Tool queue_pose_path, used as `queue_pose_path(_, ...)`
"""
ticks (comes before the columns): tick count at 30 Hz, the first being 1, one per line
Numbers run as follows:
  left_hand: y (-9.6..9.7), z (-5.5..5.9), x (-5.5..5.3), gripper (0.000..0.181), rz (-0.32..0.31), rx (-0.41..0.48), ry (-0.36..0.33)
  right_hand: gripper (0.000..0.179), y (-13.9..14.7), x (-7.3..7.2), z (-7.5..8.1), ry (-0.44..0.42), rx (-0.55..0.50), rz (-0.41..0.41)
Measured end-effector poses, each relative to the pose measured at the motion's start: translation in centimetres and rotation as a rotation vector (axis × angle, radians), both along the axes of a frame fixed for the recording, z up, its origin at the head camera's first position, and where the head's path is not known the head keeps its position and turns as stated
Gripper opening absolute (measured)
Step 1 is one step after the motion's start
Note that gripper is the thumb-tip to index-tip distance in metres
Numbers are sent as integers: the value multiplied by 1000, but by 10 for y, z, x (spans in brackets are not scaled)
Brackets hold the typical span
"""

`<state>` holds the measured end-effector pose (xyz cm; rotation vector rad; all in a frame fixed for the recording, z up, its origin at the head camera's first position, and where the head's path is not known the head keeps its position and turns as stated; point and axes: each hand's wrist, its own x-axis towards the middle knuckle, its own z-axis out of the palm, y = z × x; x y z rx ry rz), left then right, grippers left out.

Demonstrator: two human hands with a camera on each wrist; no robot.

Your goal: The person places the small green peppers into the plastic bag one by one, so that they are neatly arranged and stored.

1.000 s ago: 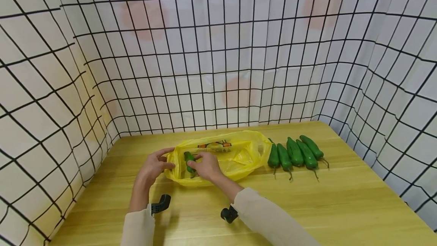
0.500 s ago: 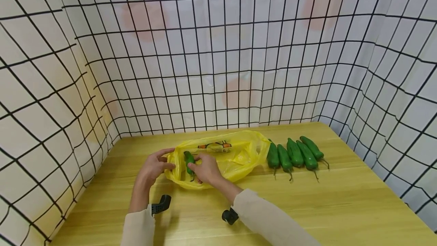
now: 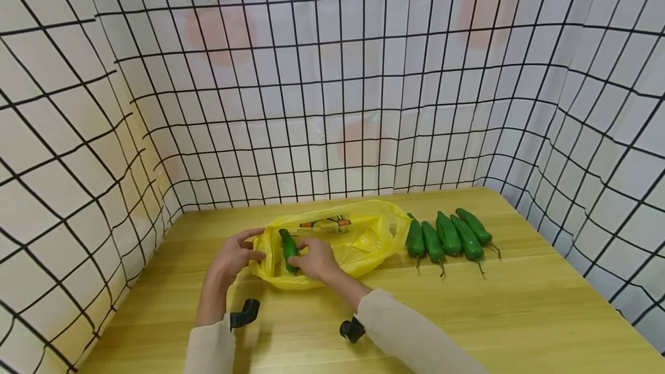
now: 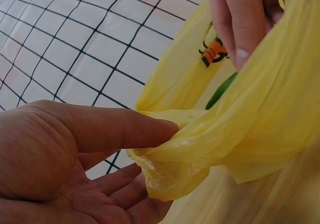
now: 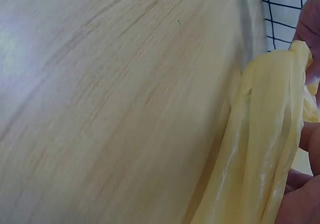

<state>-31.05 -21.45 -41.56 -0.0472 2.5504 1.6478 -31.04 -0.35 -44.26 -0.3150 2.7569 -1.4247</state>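
Observation:
A yellow plastic bag [image 3: 363, 238] lies on its side with its mouth spread wide, an orange and black print showing on the far inner wall. Thumb and fingers of my left hand [image 3: 232, 255] pinch the bag's left rim; the left wrist view shows the gathered film [image 4: 175, 169] between them. Inside the mouth, near that rim, my right hand [image 3: 317, 261] holds a long green pepper [image 3: 288, 245] between thumb and fingers. Only a small piece of the pepper [image 4: 220, 91] appears in the left wrist view. From the right wrist, bag folds [image 5: 260, 144] cover part of the hand.
Several green peppers [image 3: 449, 234] lie side by side on the wooden table [image 3: 467, 316], close to the bag's right end, stems toward me. A black grid net [image 3: 332, 97] over white sheeting stands behind the table and along both sides.
The right hand has shifted slightly within the bag's mouth, and more of the pepper's length shows now. The bag's near rim sits a little closer to me. The left hand keeps its place.

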Motion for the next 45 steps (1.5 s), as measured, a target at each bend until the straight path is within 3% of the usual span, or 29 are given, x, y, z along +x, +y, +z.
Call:
queue_pose_path(7,-2,-1,4,64,10,14,-3,48,18,4,15,55,-57,22)
queue_pose_path(16,-5,3,5,63,9,8,-2,43,56,5,64,203,-51,-21)
queue_pose_path(23,-3,5,3,65,16,6,11,44,98,8,89,246,-58,-70)
queue_pose_path(32,0,4,4,76,69,85,35,43,151,11,91,276,28,-140)
queue_pose_path(39,1,3,4,72,143,119,51,46,182,14,97,279,35,-148)
queue_pose_path(45,2,4,1,69,141,133,41,50,224,17,99,293,65,-205)
